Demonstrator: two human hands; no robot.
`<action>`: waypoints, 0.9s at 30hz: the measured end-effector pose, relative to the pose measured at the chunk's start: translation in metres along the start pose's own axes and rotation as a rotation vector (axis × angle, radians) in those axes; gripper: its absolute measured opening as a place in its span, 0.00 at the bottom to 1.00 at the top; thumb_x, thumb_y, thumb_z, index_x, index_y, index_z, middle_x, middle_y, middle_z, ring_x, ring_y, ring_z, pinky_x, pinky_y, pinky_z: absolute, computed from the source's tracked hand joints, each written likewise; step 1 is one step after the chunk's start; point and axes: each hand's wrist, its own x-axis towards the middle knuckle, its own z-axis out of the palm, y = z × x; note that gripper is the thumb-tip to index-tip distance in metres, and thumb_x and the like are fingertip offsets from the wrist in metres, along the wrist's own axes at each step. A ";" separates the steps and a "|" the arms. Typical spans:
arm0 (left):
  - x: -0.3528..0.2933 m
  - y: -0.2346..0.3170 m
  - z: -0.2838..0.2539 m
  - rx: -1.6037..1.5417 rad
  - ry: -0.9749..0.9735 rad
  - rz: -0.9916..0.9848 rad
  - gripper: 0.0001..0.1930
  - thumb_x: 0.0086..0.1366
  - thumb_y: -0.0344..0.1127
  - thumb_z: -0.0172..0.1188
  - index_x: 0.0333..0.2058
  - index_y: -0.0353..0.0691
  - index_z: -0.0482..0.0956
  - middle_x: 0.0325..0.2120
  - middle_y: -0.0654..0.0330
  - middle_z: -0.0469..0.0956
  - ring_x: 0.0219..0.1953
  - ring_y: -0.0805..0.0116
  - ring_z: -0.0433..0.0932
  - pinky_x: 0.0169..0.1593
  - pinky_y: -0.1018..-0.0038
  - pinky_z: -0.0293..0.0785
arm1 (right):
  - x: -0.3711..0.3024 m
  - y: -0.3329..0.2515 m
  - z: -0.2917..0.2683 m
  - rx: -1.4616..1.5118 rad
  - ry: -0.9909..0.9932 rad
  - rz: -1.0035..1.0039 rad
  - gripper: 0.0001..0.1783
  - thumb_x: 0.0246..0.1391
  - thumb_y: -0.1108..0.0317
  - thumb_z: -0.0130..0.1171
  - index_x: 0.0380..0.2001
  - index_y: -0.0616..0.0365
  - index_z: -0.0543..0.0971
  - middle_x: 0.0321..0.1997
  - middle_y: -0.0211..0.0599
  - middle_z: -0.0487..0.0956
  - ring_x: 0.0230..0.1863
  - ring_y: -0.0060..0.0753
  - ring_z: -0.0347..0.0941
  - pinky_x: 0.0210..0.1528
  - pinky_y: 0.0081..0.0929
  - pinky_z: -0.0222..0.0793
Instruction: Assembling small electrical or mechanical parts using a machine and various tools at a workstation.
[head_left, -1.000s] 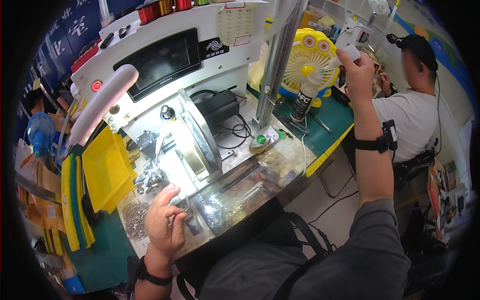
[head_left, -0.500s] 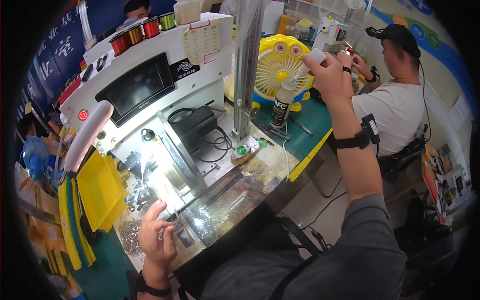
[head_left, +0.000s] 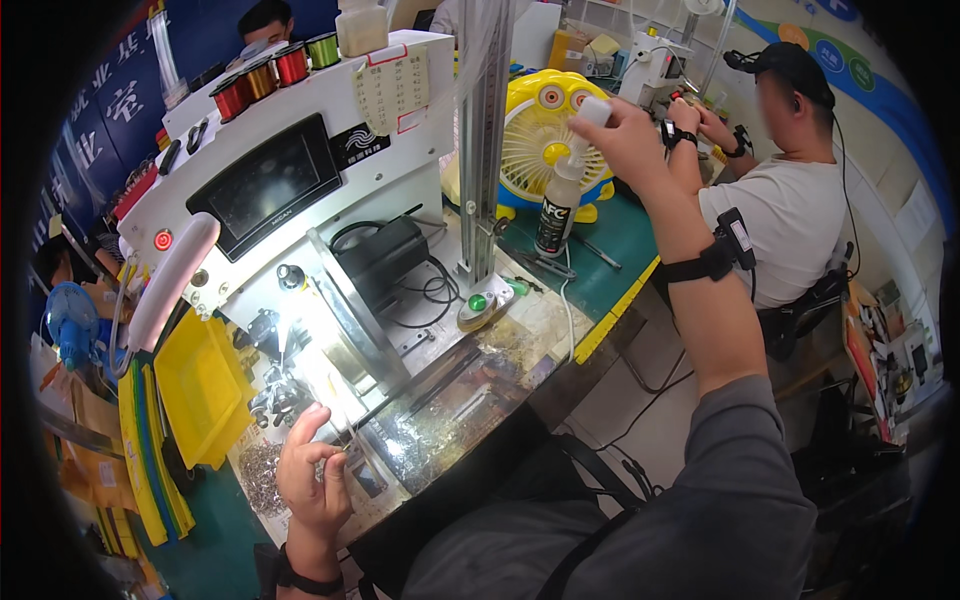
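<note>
My right hand (head_left: 630, 145) grips a small white plastic bottle (head_left: 594, 112), tilted with its narrow translucent nozzle pointing down. Below it stands a clear bottle (head_left: 553, 222) with a black label, and the nozzle reaches its neck. At the lower left, my left hand (head_left: 316, 470) hovers over the bench's front edge near the bright lamplight. Its thumb and a bent finger come together in a pinch, with the index finger raised. Whatever tiny thing lies in that pinch is too small to name.
A yellow fan (head_left: 556, 150) stands behind the clear bottle, pliers (head_left: 545, 264) in front of it. A white machine (head_left: 400, 170) with a dark screen (head_left: 268, 185) fills the left. A yellow tray (head_left: 203, 390) lies near small metal parts (head_left: 262, 478). A co-worker (head_left: 775, 190) sits at right.
My right hand has lowered and shifted left, bringing the white plastic bottle's nozzle to the clear bottle's neck. The left hand keeps its pinch almost unmoved.
</note>
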 end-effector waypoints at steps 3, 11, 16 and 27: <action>0.001 0.002 -0.002 0.000 -0.007 -0.001 0.05 0.66 0.29 0.61 0.32 0.35 0.75 0.50 0.40 0.79 0.56 0.40 0.78 0.60 0.56 0.72 | -0.006 0.003 0.007 0.041 0.128 -0.046 0.32 0.51 0.46 0.72 0.46 0.64 0.81 0.36 0.41 0.84 0.36 0.32 0.81 0.41 0.30 0.76; 0.004 -0.004 -0.004 0.002 -0.034 0.046 0.06 0.58 0.24 0.64 0.33 0.37 0.76 0.47 0.41 0.81 0.51 0.39 0.80 0.55 0.56 0.75 | -0.165 -0.082 0.042 0.285 -0.484 -0.287 0.10 0.52 0.72 0.68 0.39 0.60 0.82 0.30 0.34 0.80 0.32 0.29 0.79 0.36 0.26 0.73; 0.011 -0.001 -0.004 0.000 -0.031 0.062 0.08 0.57 0.25 0.66 0.33 0.37 0.75 0.47 0.42 0.81 0.50 0.39 0.80 0.53 0.57 0.76 | -0.218 -0.085 0.087 0.094 -0.687 -0.383 0.16 0.48 0.66 0.70 0.41 0.60 0.82 0.41 0.41 0.78 0.46 0.49 0.75 0.48 0.40 0.71; 0.010 0.001 -0.009 -0.030 -0.029 0.074 0.08 0.58 0.29 0.68 0.33 0.39 0.76 0.49 0.47 0.81 0.51 0.44 0.80 0.54 0.57 0.76 | -0.216 -0.082 0.103 0.119 -0.745 -0.395 0.12 0.47 0.69 0.70 0.35 0.59 0.79 0.38 0.41 0.74 0.45 0.49 0.72 0.48 0.40 0.69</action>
